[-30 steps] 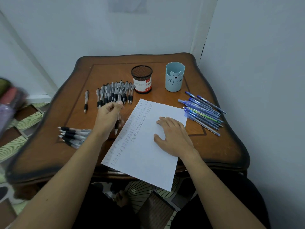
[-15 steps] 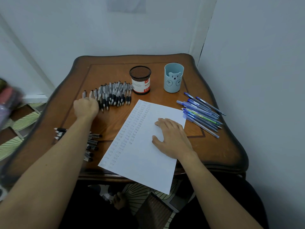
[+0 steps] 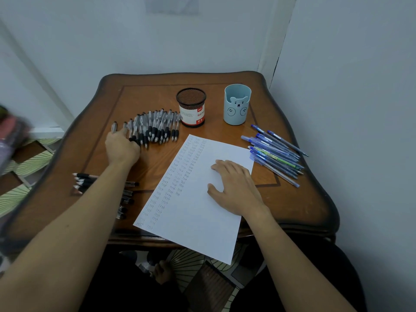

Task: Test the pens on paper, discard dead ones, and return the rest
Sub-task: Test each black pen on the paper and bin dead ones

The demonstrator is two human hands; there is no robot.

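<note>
Left hand (image 3: 122, 147) lies on the left end of the row of grey pens (image 3: 157, 128) at the far side of the worktop (image 3: 292, 199), fingers bent; whether they pinch a pen cannot be told. Right hand (image 3: 234, 188) rests flat on the paper (image 3: 193, 210). Risk: the bent fingers may roll neighbouring pens out of line, mixing tested with untested. The paper overhangs the near edge and could slip if released. A second ago the left hand held a pen upright beside the paper — now it is at the row; the right hand is unmoved.
</note>
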